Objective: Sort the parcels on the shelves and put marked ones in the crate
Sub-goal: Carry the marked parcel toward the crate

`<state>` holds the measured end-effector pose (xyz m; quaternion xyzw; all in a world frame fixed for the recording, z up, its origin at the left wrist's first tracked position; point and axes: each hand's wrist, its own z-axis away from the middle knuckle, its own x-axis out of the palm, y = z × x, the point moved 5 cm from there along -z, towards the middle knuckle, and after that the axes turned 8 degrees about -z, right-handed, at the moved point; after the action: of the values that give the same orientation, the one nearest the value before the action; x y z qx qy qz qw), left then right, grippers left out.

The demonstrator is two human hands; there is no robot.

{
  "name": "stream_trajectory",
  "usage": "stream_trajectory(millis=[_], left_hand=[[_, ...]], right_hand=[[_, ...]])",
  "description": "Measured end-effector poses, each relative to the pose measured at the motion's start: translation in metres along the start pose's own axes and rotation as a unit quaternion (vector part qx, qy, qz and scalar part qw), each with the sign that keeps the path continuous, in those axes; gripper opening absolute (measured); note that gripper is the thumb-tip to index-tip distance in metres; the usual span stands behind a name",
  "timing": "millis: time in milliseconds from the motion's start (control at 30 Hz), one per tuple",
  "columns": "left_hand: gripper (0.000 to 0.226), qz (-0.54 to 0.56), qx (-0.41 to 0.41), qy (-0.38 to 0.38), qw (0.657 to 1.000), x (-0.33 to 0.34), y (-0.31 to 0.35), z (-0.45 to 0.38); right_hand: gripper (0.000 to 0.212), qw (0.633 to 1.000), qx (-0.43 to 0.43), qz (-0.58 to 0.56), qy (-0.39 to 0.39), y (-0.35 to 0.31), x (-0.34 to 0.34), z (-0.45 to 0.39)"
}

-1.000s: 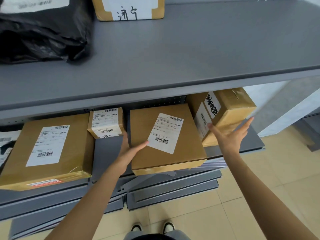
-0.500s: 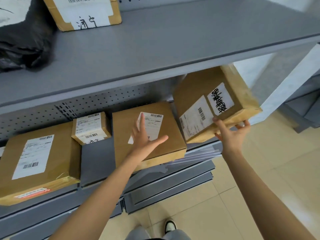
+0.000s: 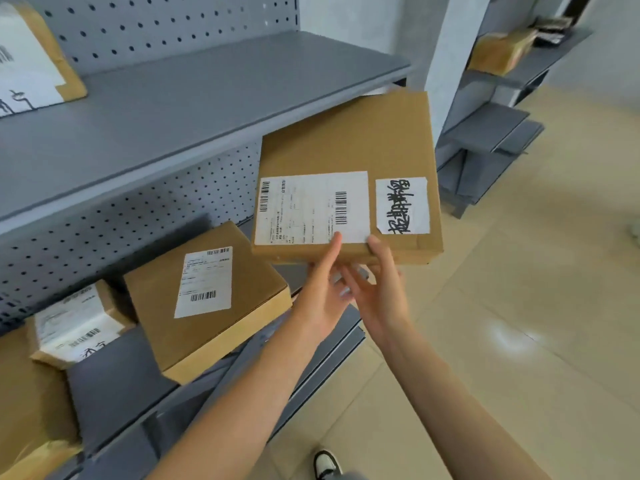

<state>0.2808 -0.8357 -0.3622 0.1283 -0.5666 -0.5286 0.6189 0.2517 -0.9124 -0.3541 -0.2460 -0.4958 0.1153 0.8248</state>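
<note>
Both hands grip near edge of flat brown cardboard parcel (image 3: 346, 147), held clear of grey metal shelf (image 3: 207, 98): left hand (image 3: 320, 299) and right hand (image 3: 381, 299) thumbs on top, fingers (image 3: 349, 275) beneath. Beige tiled floor (image 3: 519, 306) below.

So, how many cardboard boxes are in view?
6: held box; lower shelf holds middle box, small box, corner box; top-left box; far-shelf box. More may be hidden.

My two forearms are bare, no sleeves, watch or rings showing. Left hand (image 3: 320, 299) and right hand (image 3: 379, 296) wear no gloves. Below, one black-and-white sneaker (image 3: 325, 464) beside grey trousers (image 3: 349, 476).
</note>
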Motion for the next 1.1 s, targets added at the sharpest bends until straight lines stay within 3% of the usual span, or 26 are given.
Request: stream_trajectory(millis=[167,267,367,467,633,700,833,933,1100], left_hand=[[0.056,0.008,-0.02,0.014,1.0,0.002,-0.005,0.027],[0.048,0.016,-0.057,0.011,0.998,-0.007,-0.016,0.041],[0.049,-0.013,-0.078,0.02,0.997,-0.016,-0.02,0.049],[0.044,-0.078,-0.085,-0.002,0.993,-0.018,-0.023,0.049],[0.033,-0.139,-0.088,-0.122,0.979,0.019,-0.048,0.056],[0.036,-0.155,-0.122,-0.182,0.963,0.043,-0.065,0.065],[0.051,-0.25,-0.13,-0.268,0.921,0.089,-0.1,0.084],[0.072,-0.331,-0.101,-0.289,0.892,0.121,-0.127,0.1],[0.069,-0.411,-0.068,-0.349,0.84,0.194,-0.183,0.145]], right_hand=[[0.062,0.997,-0.036,0.061,-0.002,0.011,-0.015,0.047],[0.089,0.993,-0.053,0.098,0.046,0.017,-0.042,0.078],[0.126,0.989,-0.089,0.047,0.106,0.006,-0.082,0.111],[0.135,0.972,-0.164,0.044,0.161,-0.023,-0.119,0.147],[0.115,0.898,-0.302,0.188,0.26,-0.081,-0.163,0.219],[0.101,0.863,-0.318,0.249,0.302,-0.096,-0.183,0.25],[0.067,0.861,-0.273,0.262,0.34,-0.085,-0.231,0.303],[0.06,0.854,-0.275,0.226,0.38,-0.071,-0.264,0.335],[0.051,0.837,-0.303,0.149,0.431,-0.069,-0.316,0.396]])
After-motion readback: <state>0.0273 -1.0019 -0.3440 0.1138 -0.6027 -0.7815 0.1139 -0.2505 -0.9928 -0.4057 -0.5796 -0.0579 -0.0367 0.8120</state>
